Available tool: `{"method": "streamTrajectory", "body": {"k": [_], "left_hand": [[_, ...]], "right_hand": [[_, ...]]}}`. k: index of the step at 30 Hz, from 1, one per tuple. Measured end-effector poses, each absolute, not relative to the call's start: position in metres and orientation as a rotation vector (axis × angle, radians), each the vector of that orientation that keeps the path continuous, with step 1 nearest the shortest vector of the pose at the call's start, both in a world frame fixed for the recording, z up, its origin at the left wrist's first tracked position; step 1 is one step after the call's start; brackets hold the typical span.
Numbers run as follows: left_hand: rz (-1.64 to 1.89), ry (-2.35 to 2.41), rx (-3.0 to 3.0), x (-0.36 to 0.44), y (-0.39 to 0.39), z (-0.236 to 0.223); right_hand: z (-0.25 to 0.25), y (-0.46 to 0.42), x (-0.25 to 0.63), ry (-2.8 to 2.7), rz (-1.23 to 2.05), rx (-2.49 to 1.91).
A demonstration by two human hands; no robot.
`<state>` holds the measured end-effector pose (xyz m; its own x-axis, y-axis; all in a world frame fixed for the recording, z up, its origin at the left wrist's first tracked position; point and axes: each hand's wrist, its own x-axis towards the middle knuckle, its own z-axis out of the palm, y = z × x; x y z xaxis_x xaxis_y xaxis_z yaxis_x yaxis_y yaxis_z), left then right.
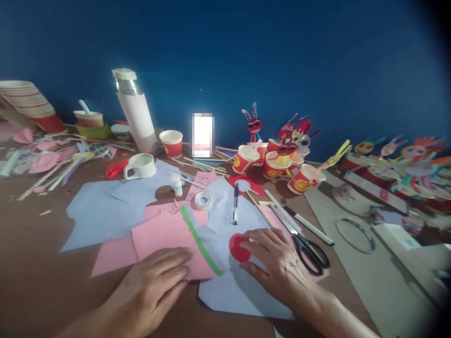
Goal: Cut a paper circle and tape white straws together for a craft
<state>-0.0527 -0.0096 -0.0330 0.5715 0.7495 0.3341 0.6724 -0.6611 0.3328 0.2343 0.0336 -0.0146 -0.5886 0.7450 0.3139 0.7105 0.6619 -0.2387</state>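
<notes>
A round red paper disc (239,248) lies on light blue paper (239,291). My right hand (278,258) is spread over that paper, its fingertips touching the disc's right edge. My left hand (160,277) rests with outstretched fingers on a pink paper sheet (158,233); its thumb is mostly hidden. A green paper strip (200,241) runs along the sheet's right side. Above the disc are a black pen (235,206) and a roll of clear tape (203,201). Black-handled scissors (303,244) lie right of my right hand.
Behind the papers stand a white mug (141,166), a tall flask (137,112) and a red paper cup (171,144). Several cups with paper figures (278,164) crowd the back right. Paper scraps (45,162) and stacked cups (31,105) fill the left; a blue wall rises behind.
</notes>
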Motion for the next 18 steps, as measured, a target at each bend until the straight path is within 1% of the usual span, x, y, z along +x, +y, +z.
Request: {"method": "streamTrajectory", "body": {"k": [3,8,14,18], "left_hand": [[0.845,1.318,2.428,-0.046,-0.005,-0.025],[0.783,1.488,2.288,-0.030,0.005,-0.011],[0.732,1.207,2.414,0.005,0.007,-0.010],[0.655,1.145,2.544,0.024,0.008,-0.016]], "right_hand": [[-0.022,0.032,0.235,-2.560,0.125,-1.123],[-0.033,0.024,0.241,-2.555,0.083,-1.106],[-0.044,0.020,0.254,-2.480,0.050,-1.127],[-0.051,0.020,0.256,-2.443,0.033,-1.112]]}}
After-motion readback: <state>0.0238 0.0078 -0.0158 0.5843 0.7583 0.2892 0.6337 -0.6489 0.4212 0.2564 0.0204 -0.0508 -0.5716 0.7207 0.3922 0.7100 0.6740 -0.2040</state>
